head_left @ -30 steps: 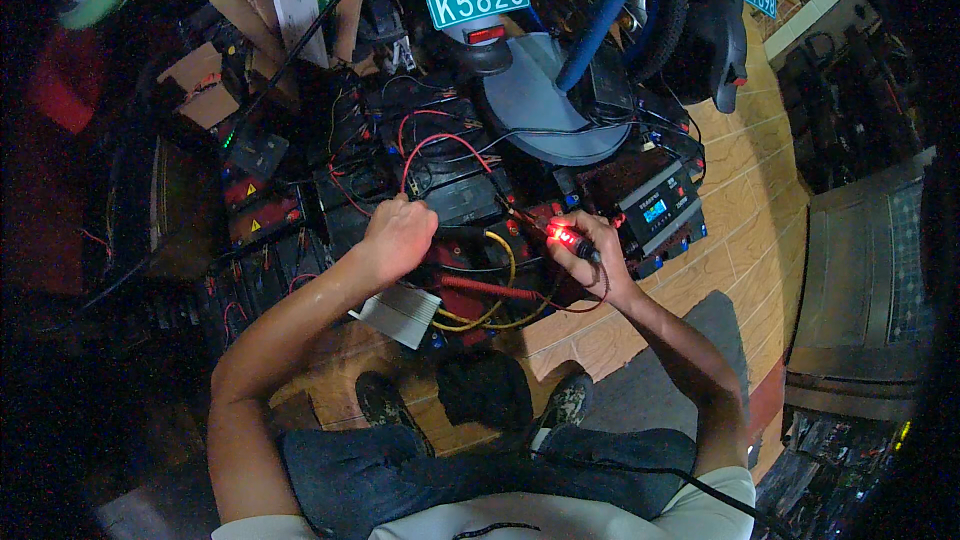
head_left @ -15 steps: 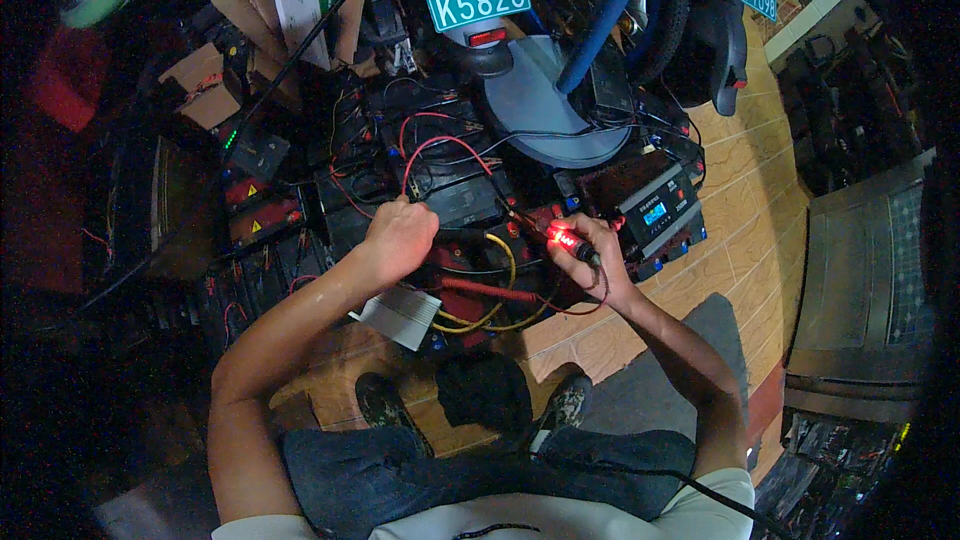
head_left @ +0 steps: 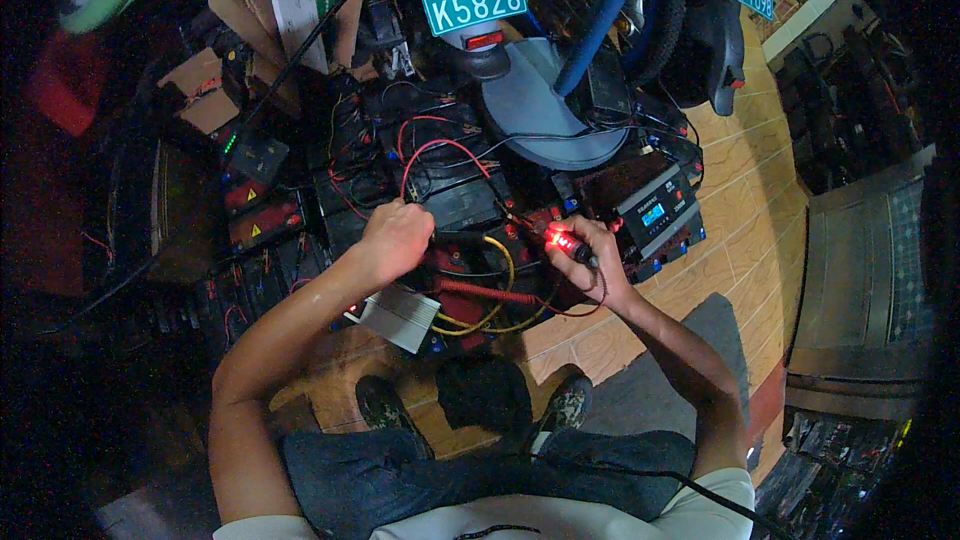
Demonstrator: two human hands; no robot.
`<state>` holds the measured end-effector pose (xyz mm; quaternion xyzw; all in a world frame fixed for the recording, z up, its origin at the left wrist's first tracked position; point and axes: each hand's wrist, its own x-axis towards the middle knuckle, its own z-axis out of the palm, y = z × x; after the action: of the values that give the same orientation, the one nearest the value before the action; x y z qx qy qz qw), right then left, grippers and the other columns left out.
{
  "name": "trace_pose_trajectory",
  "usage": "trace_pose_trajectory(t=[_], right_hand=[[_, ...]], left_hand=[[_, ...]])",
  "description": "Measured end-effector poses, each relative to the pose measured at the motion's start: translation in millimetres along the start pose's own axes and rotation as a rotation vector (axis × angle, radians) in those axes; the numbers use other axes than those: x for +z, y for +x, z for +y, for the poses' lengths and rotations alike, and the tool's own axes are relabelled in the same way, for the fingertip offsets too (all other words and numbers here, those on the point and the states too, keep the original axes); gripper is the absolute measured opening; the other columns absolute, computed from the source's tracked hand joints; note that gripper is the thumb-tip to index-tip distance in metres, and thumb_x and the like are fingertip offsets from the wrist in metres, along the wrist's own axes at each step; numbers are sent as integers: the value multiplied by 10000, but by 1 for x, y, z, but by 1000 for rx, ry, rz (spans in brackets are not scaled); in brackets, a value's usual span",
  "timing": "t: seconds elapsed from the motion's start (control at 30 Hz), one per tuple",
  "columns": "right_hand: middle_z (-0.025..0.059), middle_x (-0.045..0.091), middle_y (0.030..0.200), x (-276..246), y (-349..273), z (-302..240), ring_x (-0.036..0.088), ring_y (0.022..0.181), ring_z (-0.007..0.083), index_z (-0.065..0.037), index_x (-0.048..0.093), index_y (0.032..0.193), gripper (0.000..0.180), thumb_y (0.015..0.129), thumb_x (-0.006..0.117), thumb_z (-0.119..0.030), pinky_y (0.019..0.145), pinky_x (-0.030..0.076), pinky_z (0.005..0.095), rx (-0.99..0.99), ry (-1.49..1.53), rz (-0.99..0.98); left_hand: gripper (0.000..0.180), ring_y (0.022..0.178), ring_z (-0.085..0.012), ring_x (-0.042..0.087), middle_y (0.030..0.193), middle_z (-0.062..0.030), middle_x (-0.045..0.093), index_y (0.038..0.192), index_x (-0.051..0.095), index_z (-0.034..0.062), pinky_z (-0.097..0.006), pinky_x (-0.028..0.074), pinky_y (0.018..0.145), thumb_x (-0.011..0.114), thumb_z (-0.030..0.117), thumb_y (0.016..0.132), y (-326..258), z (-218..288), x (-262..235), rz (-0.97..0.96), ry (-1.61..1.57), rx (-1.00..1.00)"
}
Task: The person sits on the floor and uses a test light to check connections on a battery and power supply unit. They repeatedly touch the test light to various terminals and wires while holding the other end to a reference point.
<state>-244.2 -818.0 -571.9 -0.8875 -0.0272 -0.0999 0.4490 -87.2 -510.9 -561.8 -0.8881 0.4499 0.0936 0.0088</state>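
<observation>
My left hand (head_left: 396,240) is closed in a fist over the batteries, at one end of a red wire (head_left: 440,144) that arcs to the right. What else lies inside that fist is hidden. My right hand (head_left: 588,252) grips a test pen (head_left: 567,240) glowing bright red, its tip pointing up and left at the battery terminals. A dark lead loops below this hand, and a coiled red cord (head_left: 485,290) lies between my hands. Black batteries (head_left: 450,198) with loose wires sit beneath them. A yellow cable (head_left: 512,275) curves close by.
A silver box with a lit blue display (head_left: 655,213) stands right of my right hand. A ribbed silver box (head_left: 398,318) lies below my left hand. Beyond the batteries are a grey scooter fender (head_left: 555,110) and cardboard (head_left: 240,0). A metal cabinet (head_left: 860,280) stands at right.
Both hands hold nearly the same places; the pen stays lit red. The left fist has turned very slightly, and the view has shifted a little.
</observation>
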Motion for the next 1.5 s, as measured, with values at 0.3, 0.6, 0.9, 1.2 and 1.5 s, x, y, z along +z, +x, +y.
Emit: trace_pose_trajectory(t=[0.3, 0.6, 0.9, 1.2, 1.5], right_hand=[[44, 696, 825, 10, 3, -7, 630, 757, 108, 19, 671, 1083, 277, 888, 734, -168, 690, 500, 280, 96, 203, 62], [50, 684, 912, 3, 12, -48, 633, 815, 118, -47, 618, 1204, 307, 943, 753, -134, 720, 520, 295, -137, 24, 245], [100, 705, 974, 7, 12, -83, 679, 869, 281, -65, 667, 1139, 387, 828, 859, -190, 799, 501, 392, -341, 146, 306], [116, 716, 1001, 5, 6, -80, 694, 893, 269, -50, 634, 1149, 395, 842, 850, -175, 776, 545, 383, -222, 255, 286], [136, 707, 975, 7, 1, -73, 725, 854, 258, -40, 577, 1134, 398, 876, 838, -195, 730, 568, 380, -134, 270, 325]], left_hand=[[205, 945, -411, 726, 944, -253, 736, 879, 757, -18, -502, 583, 848, 651, 156, 850, 3, -7, -9, -100, -181, -70], [289, 905, -189, 718, 980, -111, 742, 1199, 694, 0, -343, 556, 785, 681, 203, 995, 10, 8, -59, -82, -1031, 32], [349, 1140, -261, 694, 1254, -149, 684, 1362, 577, -41, -375, 555, 1013, 537, 158, 1078, 3, 50, -77, -398, -1523, -34], [359, 1108, -283, 711, 1253, -168, 684, 1373, 574, -60, -385, 572, 979, 558, 118, 1062, 5, 54, -69, -467, -1629, -85], [350, 1013, -236, 732, 1186, -149, 722, 1341, 624, -43, -329, 578, 890, 621, 104, 1024, 7, 54, -61, -391, -1740, -102]])
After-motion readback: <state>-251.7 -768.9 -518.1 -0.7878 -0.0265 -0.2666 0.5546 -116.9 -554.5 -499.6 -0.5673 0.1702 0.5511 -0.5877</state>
